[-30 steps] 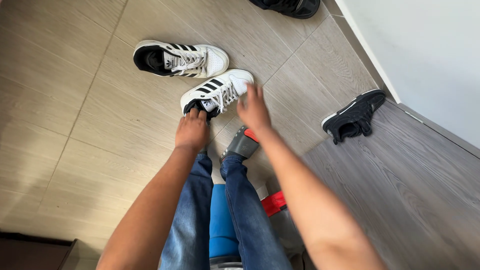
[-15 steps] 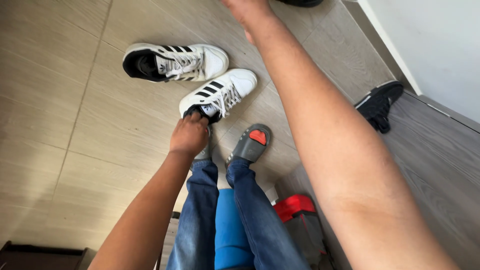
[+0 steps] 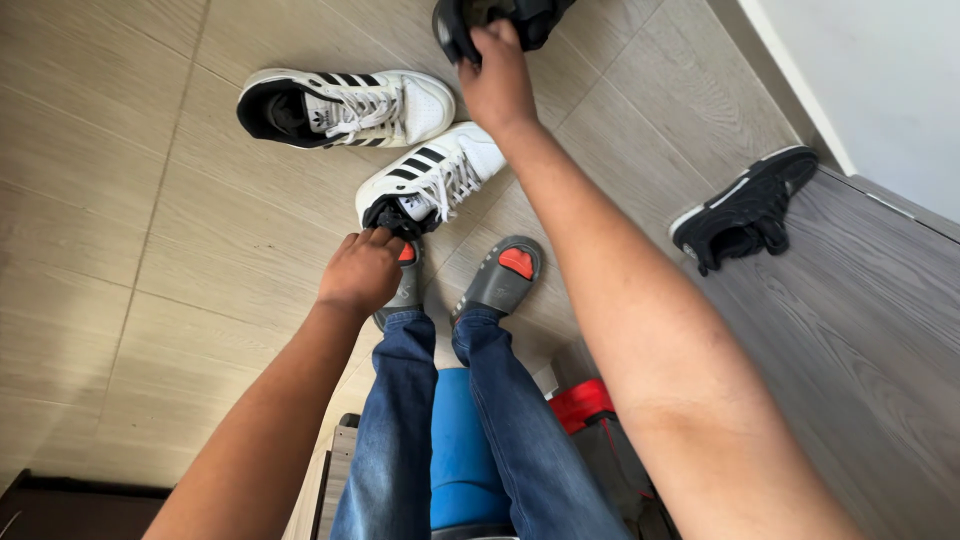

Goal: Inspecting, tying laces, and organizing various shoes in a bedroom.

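My left hand [image 3: 362, 272] grips the heel of a white sneaker with black stripes [image 3: 435, 182] that lies on the tiled floor just ahead of my feet. Its mate [image 3: 345, 107] lies on its side a little farther away, to the left. My right hand [image 3: 497, 82] reaches far forward and is closed on a black shoe [image 3: 497, 19] at the top edge of the view, which is partly cut off. I wear grey slides with red patches [image 3: 503, 277] and blue jeans.
A second black sneaker [image 3: 745, 210] lies at the right, at the edge of a grey wood-look board beside the white wall. A red and grey object [image 3: 590, 420] stands by my right leg. Dark furniture shows at the bottom left corner.
My right hand left the white sneaker's toe, swung forward and closed on the black shoe at the top. My left hand kept hold of the white sneaker's heel.
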